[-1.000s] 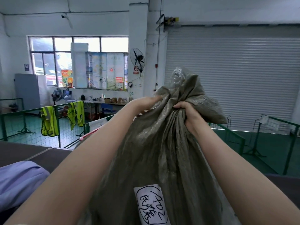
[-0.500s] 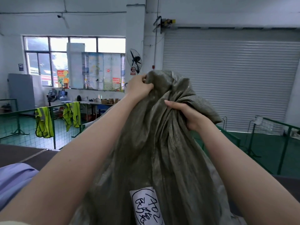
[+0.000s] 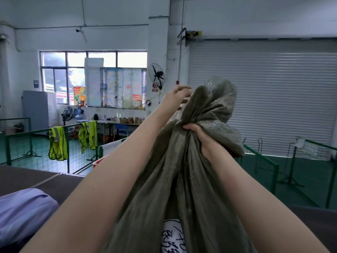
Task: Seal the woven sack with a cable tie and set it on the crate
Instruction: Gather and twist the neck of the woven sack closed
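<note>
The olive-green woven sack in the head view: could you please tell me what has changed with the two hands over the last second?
The left hand has let go of the gathered neck and risen to the upper edge of the olive-green woven sack, fingers loosely curled beside the top fabric. The right hand stays clenched around the neck, and the white handwritten label still faces the camera. No cable tie is visible.

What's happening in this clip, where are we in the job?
A person is gathering the mouth of a grey-green woven sack. The right hand is clenched around the bunched neck, holding it shut. The left hand is up beside the loose top of the sack, fingers curled at the fabric's edge. No cable tie is visible on the neck, so sealing looks not yet done. No crate is in view.
</note>
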Demonstrator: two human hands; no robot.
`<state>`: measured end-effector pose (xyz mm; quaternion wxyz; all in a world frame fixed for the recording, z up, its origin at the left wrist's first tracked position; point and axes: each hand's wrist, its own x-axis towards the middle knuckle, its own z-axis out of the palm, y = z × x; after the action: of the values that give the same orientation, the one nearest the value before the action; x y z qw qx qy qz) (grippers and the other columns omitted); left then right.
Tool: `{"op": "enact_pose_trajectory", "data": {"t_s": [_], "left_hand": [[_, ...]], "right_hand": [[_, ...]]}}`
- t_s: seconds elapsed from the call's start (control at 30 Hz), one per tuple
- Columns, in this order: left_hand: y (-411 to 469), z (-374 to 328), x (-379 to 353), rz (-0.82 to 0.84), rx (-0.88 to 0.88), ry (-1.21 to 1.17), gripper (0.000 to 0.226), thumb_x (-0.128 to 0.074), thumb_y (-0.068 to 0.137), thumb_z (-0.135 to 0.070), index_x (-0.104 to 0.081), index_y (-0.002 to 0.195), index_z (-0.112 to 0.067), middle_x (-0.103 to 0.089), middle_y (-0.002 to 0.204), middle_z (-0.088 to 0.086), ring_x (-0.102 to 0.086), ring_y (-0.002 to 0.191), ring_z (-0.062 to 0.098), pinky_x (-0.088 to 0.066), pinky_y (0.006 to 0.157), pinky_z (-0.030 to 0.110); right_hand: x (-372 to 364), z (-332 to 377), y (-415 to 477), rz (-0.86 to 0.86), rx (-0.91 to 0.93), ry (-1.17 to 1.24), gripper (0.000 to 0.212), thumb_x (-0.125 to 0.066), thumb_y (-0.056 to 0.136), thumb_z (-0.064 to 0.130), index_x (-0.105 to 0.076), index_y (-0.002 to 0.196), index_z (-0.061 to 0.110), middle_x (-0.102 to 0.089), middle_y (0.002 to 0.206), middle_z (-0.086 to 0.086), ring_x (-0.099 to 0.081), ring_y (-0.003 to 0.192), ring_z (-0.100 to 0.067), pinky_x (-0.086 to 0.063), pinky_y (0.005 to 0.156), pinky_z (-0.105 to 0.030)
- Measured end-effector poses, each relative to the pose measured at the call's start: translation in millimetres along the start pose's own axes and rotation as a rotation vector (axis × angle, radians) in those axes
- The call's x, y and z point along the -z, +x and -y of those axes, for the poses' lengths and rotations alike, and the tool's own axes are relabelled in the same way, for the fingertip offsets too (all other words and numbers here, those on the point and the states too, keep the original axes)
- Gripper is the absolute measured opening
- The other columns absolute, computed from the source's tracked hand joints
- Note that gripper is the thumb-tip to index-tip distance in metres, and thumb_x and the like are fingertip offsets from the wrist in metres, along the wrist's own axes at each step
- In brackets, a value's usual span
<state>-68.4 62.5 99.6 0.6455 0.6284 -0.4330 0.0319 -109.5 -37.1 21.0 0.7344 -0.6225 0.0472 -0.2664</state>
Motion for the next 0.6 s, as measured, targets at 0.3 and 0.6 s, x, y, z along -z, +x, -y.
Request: {"op": "enact_pose_trajectory", "data": {"t_s": [0.3, 0.6], "left_hand": [[-15, 41, 30, 0.424, 0.575, 0.391, 0.08, -0.038, 0.079, -0.072, -0.039, 0.138, -0.019, -0.047, 0.134, 0.008, -0.049, 0.124, 0.031, -0.039, 0.108, 0.046], [-6, 37, 19, -0.143, 0.29, 0.007, 0.024, -0.064, 0.082, -0.011, -0.06, 0.105, -0.009, -0.062, 0.083, 0.006, -0.059, 0.071, 0.018, -0.05, 0.053, 0.019]], "right_hand": [[7, -3, -3, 0.146, -0.088, 0.138, 0.039, -0.034, 0.077, 0.001, -0.07, 0.063, 0.006, -0.07, 0.055, -0.004, -0.065, 0.051, -0.017, -0.054, 0.056, -0.02], [3, 9, -10, 0.203, -0.104, -0.045, 0.02, -0.049, 0.079, 0.007, -0.068, 0.082, 0.009, -0.074, 0.062, -0.002, -0.069, 0.057, -0.016, -0.054, 0.066, -0.024]]}}
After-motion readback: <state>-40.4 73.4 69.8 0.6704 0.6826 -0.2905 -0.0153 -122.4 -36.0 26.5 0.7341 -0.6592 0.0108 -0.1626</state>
